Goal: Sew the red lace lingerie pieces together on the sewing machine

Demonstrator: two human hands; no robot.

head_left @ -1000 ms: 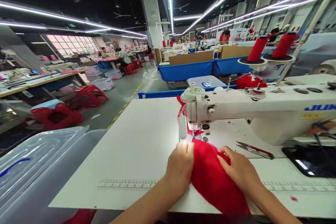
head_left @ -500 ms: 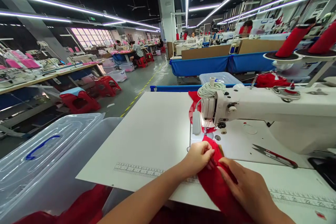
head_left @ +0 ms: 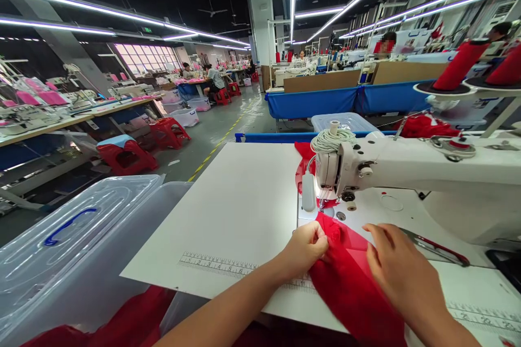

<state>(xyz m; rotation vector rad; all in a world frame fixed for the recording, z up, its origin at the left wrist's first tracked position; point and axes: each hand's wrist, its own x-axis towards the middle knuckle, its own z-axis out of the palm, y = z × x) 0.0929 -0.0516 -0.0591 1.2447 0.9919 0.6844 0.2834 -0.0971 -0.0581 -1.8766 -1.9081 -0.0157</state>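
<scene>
Feeding is being prepared: the red fabric (head_left: 350,282) is lying on the table (head_left: 244,211), its leading edge at 12 o'clock, just short of the presser foot (head_left: 321,207) of the sewing machine (head_left: 407,173). The left hand (head_left: 303,246) is pinching the fabric's left edge in a closed grip at 10 o'clock. The right hand (head_left: 401,274) is being laid over the cloth at 3 o'clock; whether its grip is closed cannot be told, being blurred. The edge is best kept flat and square, fingers clear of the needle. Snips (head_left: 437,249) are lying near at 2 o'clock.
</scene>
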